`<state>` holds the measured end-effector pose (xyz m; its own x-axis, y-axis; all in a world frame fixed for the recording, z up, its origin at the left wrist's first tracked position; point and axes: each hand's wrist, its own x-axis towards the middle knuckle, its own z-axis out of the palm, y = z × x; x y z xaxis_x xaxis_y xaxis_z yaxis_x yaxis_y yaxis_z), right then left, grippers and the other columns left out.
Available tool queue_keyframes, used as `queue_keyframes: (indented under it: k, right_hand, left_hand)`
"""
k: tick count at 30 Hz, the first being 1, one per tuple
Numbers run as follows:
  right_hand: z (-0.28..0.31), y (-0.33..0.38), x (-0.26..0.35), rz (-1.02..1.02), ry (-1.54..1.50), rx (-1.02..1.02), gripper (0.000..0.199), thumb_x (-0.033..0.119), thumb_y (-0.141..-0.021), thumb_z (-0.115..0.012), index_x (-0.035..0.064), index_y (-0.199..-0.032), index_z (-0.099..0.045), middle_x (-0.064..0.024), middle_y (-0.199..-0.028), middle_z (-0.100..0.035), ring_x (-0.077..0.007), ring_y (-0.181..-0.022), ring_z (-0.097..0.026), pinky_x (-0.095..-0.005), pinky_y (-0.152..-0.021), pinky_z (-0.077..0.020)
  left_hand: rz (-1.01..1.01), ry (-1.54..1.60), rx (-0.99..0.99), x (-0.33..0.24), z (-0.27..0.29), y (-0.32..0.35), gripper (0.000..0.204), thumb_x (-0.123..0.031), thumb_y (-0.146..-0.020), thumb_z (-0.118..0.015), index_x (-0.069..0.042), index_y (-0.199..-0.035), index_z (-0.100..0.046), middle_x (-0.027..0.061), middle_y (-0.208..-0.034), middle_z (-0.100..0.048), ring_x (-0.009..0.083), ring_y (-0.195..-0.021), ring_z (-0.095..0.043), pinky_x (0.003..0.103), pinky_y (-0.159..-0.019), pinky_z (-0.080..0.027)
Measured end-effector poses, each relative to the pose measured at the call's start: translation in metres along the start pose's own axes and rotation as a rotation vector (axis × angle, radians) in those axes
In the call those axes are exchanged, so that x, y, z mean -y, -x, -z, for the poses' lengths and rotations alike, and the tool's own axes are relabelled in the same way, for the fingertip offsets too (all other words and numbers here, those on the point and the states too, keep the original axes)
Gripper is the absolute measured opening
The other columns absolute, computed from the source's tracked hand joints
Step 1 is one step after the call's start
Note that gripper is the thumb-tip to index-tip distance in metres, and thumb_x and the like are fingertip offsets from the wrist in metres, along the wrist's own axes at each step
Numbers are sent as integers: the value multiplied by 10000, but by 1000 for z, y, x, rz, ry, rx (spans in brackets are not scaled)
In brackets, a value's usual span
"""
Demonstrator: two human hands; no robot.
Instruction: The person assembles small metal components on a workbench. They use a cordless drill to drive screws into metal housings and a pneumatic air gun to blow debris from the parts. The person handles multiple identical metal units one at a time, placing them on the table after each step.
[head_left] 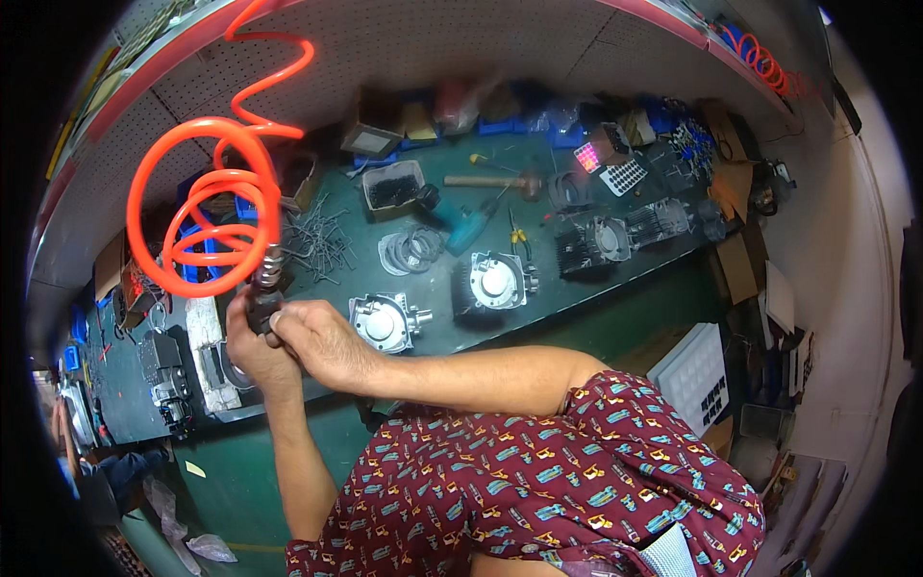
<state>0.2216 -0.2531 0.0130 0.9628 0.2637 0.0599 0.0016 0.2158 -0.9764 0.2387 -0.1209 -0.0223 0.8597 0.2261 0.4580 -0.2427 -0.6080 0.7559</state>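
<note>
Both my hands meet in front of me at the left part of the bench. My left hand is closed around a dark air tool. My right hand is closed too, its thumb and fingers pressed on the tool's lower end. A metal coupling joins the tool's top to a coiled orange air hose, which hangs down from above. Just right of my hands sits a silvery cast-metal housing with a round centre. Another similar housing stands farther right. The tool's lower end is hidden by my fingers.
On the green bench lie a pile of long screws, a box of small black parts, a teal power drill, a mallet and finned housings. A white block stands left. Another person's sleeve shows lower left.
</note>
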Motion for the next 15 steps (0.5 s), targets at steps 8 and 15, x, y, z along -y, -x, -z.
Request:
queue_keyframes:
  k: [8,15]
  right_hand:
    - [96,41,-18,-380,-71,99,277,58,-993,-472,-41,-1242,-538,-91,-924,-658,-104,-707,-618,-249,-583,-535]
    - [139,70,-37,-473,-198,-110,347,64,-964,-638,-108,-1260,-577,-140,-1030,-705,-141,-799,-682,-258,-724,-586]
  left_hand:
    - [350,715,-320,-7,18,-28,237,-19,-883,-670,11,-1110,-608,77,-925,-650,134,-751,-610,271,-661,-541]
    - [496,1205,-442,-29,28,-22,126,-138,-929,-632,-41,-993,-584,49,-916,-605,165,-831,-576,318,-798,-500]
